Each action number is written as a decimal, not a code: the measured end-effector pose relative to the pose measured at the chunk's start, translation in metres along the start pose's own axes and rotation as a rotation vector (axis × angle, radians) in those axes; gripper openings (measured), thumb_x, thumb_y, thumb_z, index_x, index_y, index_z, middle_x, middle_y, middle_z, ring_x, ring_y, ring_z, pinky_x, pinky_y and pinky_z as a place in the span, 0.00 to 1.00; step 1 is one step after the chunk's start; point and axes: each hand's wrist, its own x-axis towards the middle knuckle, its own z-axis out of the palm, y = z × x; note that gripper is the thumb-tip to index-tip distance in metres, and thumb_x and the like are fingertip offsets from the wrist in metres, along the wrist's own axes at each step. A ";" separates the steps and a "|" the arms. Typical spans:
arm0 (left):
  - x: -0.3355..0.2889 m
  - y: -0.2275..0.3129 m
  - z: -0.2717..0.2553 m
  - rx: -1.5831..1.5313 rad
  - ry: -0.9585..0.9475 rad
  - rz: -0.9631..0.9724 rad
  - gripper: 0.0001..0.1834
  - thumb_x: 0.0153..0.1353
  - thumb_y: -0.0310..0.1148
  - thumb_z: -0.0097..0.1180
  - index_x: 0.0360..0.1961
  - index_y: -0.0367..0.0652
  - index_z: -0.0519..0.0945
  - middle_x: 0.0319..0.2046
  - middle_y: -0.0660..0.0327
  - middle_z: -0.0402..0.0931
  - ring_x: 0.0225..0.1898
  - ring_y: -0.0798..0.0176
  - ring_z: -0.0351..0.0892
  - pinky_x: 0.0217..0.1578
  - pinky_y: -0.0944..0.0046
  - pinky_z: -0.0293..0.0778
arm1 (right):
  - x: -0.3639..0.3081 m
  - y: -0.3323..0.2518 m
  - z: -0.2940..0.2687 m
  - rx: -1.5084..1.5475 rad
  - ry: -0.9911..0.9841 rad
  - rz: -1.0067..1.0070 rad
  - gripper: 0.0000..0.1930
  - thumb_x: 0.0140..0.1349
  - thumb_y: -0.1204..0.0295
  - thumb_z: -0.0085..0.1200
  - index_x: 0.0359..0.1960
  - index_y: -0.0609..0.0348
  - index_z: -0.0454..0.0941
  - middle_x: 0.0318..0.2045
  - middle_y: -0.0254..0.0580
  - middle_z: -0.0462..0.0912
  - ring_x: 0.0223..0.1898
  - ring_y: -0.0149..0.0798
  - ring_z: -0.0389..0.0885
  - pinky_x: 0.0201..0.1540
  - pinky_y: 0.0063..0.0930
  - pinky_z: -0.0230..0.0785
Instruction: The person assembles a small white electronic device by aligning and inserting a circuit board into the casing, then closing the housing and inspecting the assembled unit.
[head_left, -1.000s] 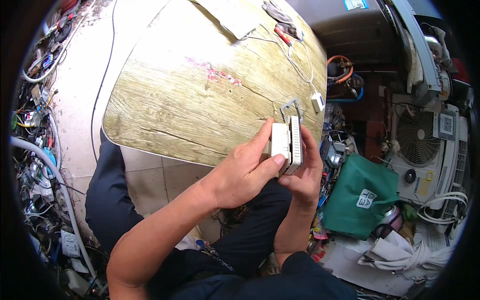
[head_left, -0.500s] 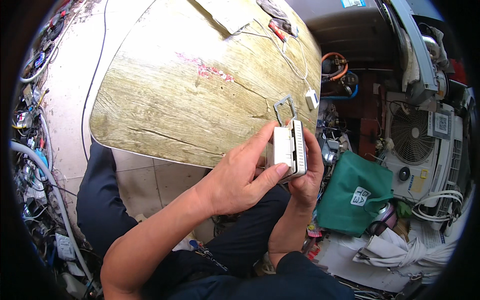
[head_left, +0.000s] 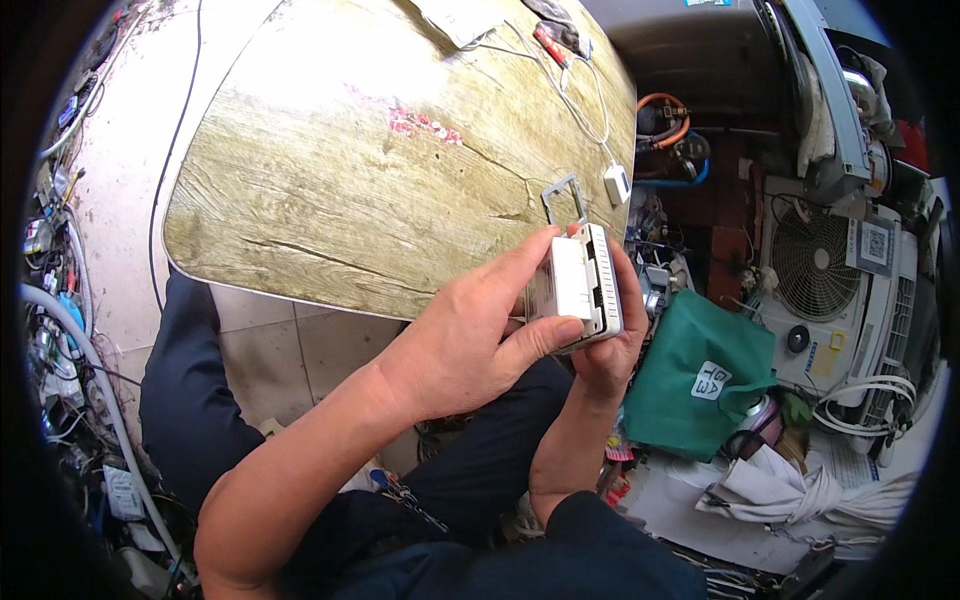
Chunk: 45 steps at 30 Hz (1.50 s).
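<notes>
1. Left grip (head_left: 465,335): pinching the white plastic device (head_left: 571,283), its thumb on the near end and its index finger reaching the far end; the other fingers are mostly hidden.
2. Right grip (head_left: 612,362): closed around the same device from the right, fingers along the slotted side.
3. The device sits between the two grips, tilted, with a dark gap running between its smooth block and its slotted housing.
4. Just beyond the grips, a grey frame (head_left: 580,198) rests on the worktop (head_left: 300,210), which spreads ahead and to the left.
5. Past the frame, slightly right, lies a white adapter (head_left: 616,185) on a white cable (head_left: 604,125).
6. Right of the right grip is a green bag (head_left: 690,400); farther right stands a white fan unit (head_left: 815,265).
</notes>
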 end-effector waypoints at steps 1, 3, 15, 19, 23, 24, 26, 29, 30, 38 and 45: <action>0.000 0.000 0.000 0.015 0.008 0.016 0.41 0.71 0.30 0.62 0.78 0.38 0.54 0.65 0.47 0.69 0.56 0.54 0.83 0.52 0.59 0.83 | 0.000 0.000 0.000 -0.002 0.002 0.003 0.60 0.48 0.44 0.77 0.74 0.70 0.59 0.70 0.68 0.67 0.72 0.57 0.68 0.75 0.53 0.60; 0.000 0.000 0.000 0.047 0.023 0.048 0.41 0.69 0.30 0.64 0.77 0.39 0.56 0.65 0.47 0.70 0.55 0.55 0.84 0.52 0.59 0.83 | 0.000 0.000 0.000 -0.001 0.008 0.006 0.61 0.47 0.44 0.78 0.74 0.71 0.59 0.70 0.67 0.67 0.72 0.57 0.68 0.74 0.52 0.61; 0.002 0.001 -0.003 0.080 0.038 -0.019 0.38 0.66 0.29 0.67 0.74 0.40 0.63 0.58 0.50 0.77 0.50 0.64 0.85 0.47 0.63 0.84 | -0.001 0.005 -0.002 0.086 -0.020 -0.008 0.57 0.48 0.50 0.79 0.74 0.70 0.60 0.68 0.65 0.71 0.68 0.56 0.74 0.71 0.54 0.67; 0.002 -0.001 -0.002 0.120 0.055 0.042 0.37 0.67 0.32 0.67 0.73 0.37 0.64 0.58 0.49 0.77 0.50 0.63 0.85 0.46 0.62 0.84 | -0.001 0.005 -0.002 0.089 -0.014 0.001 0.58 0.48 0.50 0.79 0.74 0.72 0.59 0.68 0.67 0.70 0.68 0.57 0.74 0.71 0.54 0.67; 0.003 -0.008 -0.001 0.172 0.070 0.070 0.37 0.68 0.35 0.67 0.72 0.35 0.64 0.56 0.48 0.78 0.50 0.61 0.85 0.47 0.61 0.85 | -0.002 0.007 -0.001 0.101 0.005 0.008 0.59 0.48 0.52 0.80 0.74 0.75 0.58 0.68 0.68 0.70 0.68 0.56 0.73 0.71 0.53 0.66; 0.003 -0.007 -0.001 0.176 0.074 0.064 0.37 0.68 0.36 0.67 0.72 0.35 0.64 0.56 0.48 0.79 0.50 0.61 0.85 0.47 0.60 0.85 | -0.002 0.007 -0.002 0.083 -0.015 0.012 0.58 0.48 0.51 0.78 0.74 0.73 0.59 0.69 0.66 0.70 0.69 0.55 0.73 0.71 0.51 0.65; 0.002 -0.003 -0.002 0.179 0.074 0.031 0.36 0.68 0.36 0.67 0.71 0.35 0.65 0.55 0.49 0.80 0.50 0.61 0.85 0.47 0.61 0.85 | -0.003 0.006 -0.005 0.046 -0.053 0.021 0.57 0.50 0.49 0.76 0.75 0.69 0.60 0.71 0.61 0.68 0.70 0.54 0.71 0.72 0.49 0.63; 0.003 -0.003 -0.002 0.188 0.083 0.039 0.36 0.68 0.37 0.67 0.71 0.35 0.65 0.54 0.49 0.80 0.49 0.62 0.86 0.45 0.62 0.85 | -0.003 0.004 0.000 0.099 0.007 0.050 0.60 0.48 0.51 0.80 0.74 0.76 0.57 0.69 0.66 0.69 0.68 0.54 0.73 0.71 0.52 0.66; 0.002 -0.005 -0.001 0.191 0.088 0.049 0.36 0.67 0.38 0.67 0.71 0.35 0.66 0.54 0.49 0.81 0.49 0.63 0.86 0.44 0.63 0.85 | -0.003 0.003 0.002 0.094 0.013 0.052 0.60 0.48 0.50 0.79 0.74 0.76 0.57 0.69 0.65 0.70 0.68 0.54 0.74 0.71 0.51 0.67; 0.008 -0.003 -0.009 0.295 0.195 -0.023 0.29 0.64 0.41 0.71 0.58 0.32 0.78 0.41 0.52 0.87 0.41 0.65 0.88 0.39 0.65 0.84 | 0.003 0.007 0.010 0.104 0.008 0.134 0.57 0.55 0.41 0.71 0.74 0.74 0.59 0.66 0.58 0.74 0.65 0.49 0.77 0.69 0.45 0.69; 0.009 -0.008 -0.011 0.330 0.286 -0.044 0.28 0.61 0.47 0.73 0.45 0.28 0.82 0.33 0.51 0.88 0.36 0.65 0.89 0.36 0.65 0.83 | 0.004 0.014 0.013 0.096 -0.017 0.206 0.56 0.59 0.35 0.62 0.73 0.75 0.59 0.63 0.56 0.77 0.62 0.45 0.79 0.65 0.40 0.73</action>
